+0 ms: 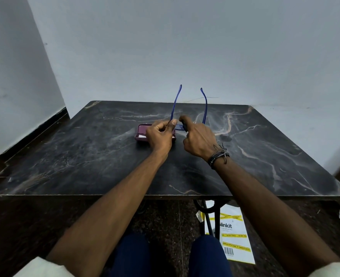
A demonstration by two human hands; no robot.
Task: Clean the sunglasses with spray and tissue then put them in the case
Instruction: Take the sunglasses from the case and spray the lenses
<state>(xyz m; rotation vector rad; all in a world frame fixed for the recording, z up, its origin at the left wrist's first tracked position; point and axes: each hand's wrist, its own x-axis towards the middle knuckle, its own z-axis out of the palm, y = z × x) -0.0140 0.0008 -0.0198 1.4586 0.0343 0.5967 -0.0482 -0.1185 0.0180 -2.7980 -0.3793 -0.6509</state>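
Observation:
Blue-framed sunglasses [206, 104] are held up over the middle of the dark marble table [85, 156], both temple arms pointing up and away from me. My left hand [161, 134] pinches the frame by its left side. My right hand [199, 138] grips the frame front at the right; the lenses are mostly hidden behind my fingers. A maroon case [142, 133] lies open on the table just behind and under my left hand, something white showing inside. No spray bottle or tissue is visible.
The table stands against a pale wall, with a corner at the left. Below the front edge, a white and yellow delivery bag [235, 236] lies on the dark floor by the table's metal leg [217, 216]. My knees are at the bottom.

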